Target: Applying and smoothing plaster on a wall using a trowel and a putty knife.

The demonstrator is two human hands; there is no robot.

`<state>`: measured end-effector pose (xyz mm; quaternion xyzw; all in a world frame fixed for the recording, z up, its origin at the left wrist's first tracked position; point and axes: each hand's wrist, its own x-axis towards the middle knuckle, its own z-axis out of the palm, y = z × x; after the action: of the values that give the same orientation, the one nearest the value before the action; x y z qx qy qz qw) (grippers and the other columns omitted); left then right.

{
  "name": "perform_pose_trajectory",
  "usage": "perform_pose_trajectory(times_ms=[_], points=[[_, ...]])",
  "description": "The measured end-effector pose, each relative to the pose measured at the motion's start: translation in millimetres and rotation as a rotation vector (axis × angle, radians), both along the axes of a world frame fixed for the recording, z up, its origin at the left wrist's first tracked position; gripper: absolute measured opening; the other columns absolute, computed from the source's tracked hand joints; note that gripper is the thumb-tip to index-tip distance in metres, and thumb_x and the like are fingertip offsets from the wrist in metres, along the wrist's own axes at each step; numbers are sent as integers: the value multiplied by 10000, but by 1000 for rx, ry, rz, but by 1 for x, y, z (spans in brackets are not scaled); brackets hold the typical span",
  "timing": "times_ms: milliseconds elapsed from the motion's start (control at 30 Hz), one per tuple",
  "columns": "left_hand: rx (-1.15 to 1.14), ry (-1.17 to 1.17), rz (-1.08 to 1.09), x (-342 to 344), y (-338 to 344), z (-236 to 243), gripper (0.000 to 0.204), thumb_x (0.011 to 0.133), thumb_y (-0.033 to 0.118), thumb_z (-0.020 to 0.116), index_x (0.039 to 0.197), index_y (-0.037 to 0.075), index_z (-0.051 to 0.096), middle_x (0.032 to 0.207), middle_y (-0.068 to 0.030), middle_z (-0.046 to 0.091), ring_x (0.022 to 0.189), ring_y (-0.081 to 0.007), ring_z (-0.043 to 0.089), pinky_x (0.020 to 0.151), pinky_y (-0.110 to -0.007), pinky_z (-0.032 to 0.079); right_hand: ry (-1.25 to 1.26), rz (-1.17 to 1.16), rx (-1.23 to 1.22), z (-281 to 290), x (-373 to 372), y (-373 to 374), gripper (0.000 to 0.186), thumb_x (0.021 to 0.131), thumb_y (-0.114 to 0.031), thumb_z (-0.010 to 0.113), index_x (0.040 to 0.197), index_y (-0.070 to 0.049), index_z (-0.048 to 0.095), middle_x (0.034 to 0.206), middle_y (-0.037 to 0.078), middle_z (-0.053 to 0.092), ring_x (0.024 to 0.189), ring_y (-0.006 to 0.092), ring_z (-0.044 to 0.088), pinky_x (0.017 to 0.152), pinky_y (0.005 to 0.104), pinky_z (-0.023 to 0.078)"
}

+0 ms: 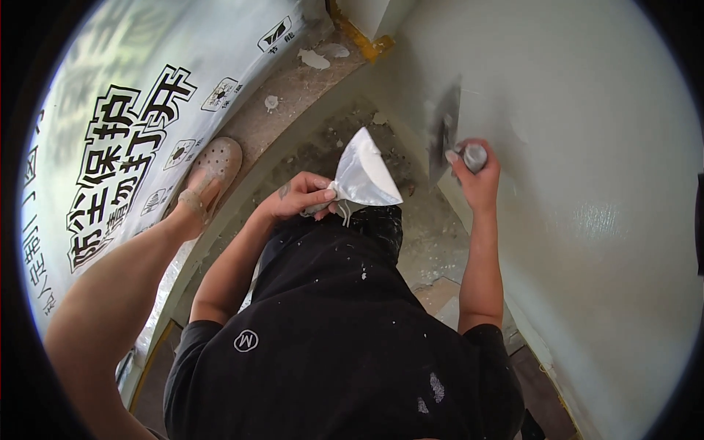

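My left hand (301, 196) is closed around the handle of a wide putty knife (355, 170), held in front of my body. White putty (380, 180) lies along the outer edge of its fan-shaped blade. A thin cord hangs by its handle. To the right, my right hand (481, 180) grips the rounded grey handle of a plastering trowel (445, 132). The trowel's dark, flat blade stands nearly edge-on to me, at the pale wall (579, 139). Whether the whole blade touches the wall, I cannot tell.
Printed white protective film (242, 44) covers the left side. Beside it runs a putty-spotted stone ledge (290, 84). A bare leg (121, 297) in a beige clog (218, 165) rests there; whose it is, I cannot tell. The floor (433, 242) below is stained.
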<state>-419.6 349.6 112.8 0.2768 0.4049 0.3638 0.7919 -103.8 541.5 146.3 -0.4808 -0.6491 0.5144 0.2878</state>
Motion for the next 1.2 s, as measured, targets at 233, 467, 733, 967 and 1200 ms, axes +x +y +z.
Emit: perform_pose_trajectory(times_ms=[233,467,733,967,1200], points=[[16,-102,-123,16,27,-17,289,985,290,604,900,20,665,763,-23,652,610,-86,564,554,-237,451,-20,505,-708,-16,11,-13,185,787,-112,735,898,-26,614,716,27,607,573,117,568,515,278,464],[4,319,50,-14,29,-7,292,1008,279,564,890,20,626,738,-12,603,594,-82,541,545,-242,432,815,329,-1119,-38,50,-55,187,964,-214,576,1016,-34,594,740,42,600,612,131,567,566,286,468],[340,783,163,7,27,2,179,906,140,688,1012,9,625,796,-56,614,717,-141,605,658,-289,488,-372,567,128,5,25,-85,421,948,-362,594,1185,-15,575,1109,159,637,1034,341,597,917,418,473],[756,948,-53,-11,22,31,322,761,47,722,1066,22,623,992,-153,633,935,-351,622,797,-390,510,-475,591,62,-2,28,-73,403,901,-215,642,1253,-40,556,1279,193,557,1222,395,495,1036,479,388],[617,1424,-47,-37,-20,-15,252,825,144,685,1028,15,612,975,-190,631,916,-391,612,771,-449,504,-412,331,447,-108,13,-80,311,890,-155,612,1179,-41,616,1211,187,611,1163,392,541,1016,481,407]])
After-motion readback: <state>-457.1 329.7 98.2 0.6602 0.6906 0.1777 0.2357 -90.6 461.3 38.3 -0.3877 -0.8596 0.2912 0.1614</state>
